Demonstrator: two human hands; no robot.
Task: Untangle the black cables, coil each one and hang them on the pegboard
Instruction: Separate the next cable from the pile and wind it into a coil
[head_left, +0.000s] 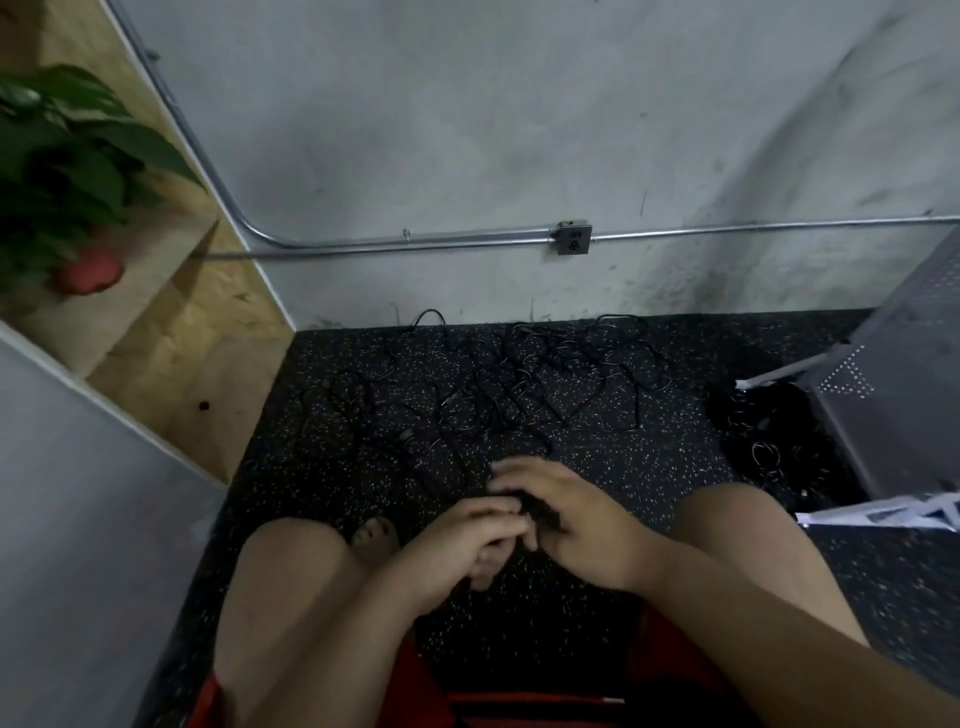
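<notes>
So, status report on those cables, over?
Left hand and right hand hold one cable. Tangle spread on floor ahead. Pegboard leans at right. Nothing in the way.

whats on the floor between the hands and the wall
Tangled black cables spread over the speckled floor, in the head view.

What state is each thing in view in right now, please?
cable bundle: gathered, between the hands.
right hand: holds the cable bundle.
left hand: fingers curled at the bundle; grip blurred.
loose cables: tangled, spread on the floor.
pegboard: tilted, no cable seen hanging on it.
</notes>
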